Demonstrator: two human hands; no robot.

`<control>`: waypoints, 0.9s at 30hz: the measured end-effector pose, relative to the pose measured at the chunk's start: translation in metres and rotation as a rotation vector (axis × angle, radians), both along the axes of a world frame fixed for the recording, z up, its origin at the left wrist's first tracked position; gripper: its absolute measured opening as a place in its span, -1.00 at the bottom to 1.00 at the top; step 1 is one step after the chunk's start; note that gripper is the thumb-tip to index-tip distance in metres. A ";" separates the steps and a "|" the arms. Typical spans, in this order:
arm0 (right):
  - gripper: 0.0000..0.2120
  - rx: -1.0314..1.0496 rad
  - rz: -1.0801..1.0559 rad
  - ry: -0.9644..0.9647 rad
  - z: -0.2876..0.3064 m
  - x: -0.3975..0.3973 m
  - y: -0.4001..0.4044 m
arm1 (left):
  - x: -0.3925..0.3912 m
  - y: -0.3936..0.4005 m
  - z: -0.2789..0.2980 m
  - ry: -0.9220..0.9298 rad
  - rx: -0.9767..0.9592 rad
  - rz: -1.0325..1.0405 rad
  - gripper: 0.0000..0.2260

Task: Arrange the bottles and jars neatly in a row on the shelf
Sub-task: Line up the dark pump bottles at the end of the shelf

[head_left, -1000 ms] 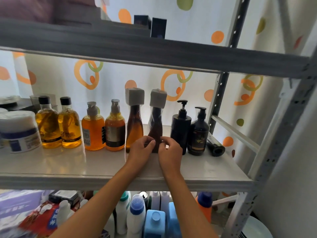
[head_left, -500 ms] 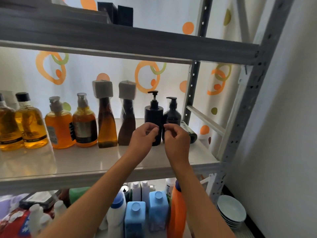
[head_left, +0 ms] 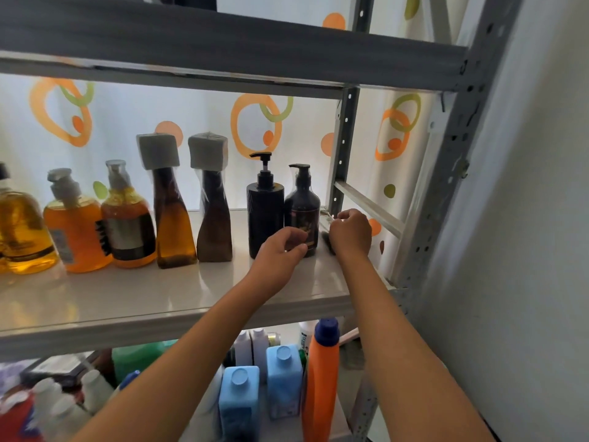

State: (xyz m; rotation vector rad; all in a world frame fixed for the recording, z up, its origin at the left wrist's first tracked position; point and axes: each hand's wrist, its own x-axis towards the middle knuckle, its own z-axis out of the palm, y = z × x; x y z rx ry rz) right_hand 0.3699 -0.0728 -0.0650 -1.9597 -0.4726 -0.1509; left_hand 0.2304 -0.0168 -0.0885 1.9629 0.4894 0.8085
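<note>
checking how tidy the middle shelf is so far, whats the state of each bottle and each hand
amber bottles: upright, in a row
tall brown bottles: upright, caps wrapped
black pump bottle: upright
dark pump bottle: upright, beside the black one
dark tube: lying flat, mostly hidden
left hand: fingers curled, holding nothing
right hand: closed over the tube, grip unclear

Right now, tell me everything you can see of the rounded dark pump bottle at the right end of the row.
The rounded dark pump bottle stands upright on the white shelf, last in the row, close beside the taller black pump bottle. It looks like glossy dark plastic with a black pump, clear wrap over the top and a dark front label. The left hand partly covers its base; contact is unclear.
</note>
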 end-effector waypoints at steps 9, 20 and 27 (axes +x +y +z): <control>-0.62 -0.399 0.138 -0.002 0.000 0.018 -0.002 | -0.004 0.003 0.004 -0.008 0.026 0.013 -0.83; -0.67 -0.245 -0.043 -0.114 -0.004 -0.010 -0.033 | -0.019 -0.006 0.007 0.046 0.072 -0.072 -0.72; -0.74 -0.034 -0.111 -0.158 0.010 -0.033 -0.057 | -0.024 -0.016 0.013 0.007 0.006 -0.142 -0.77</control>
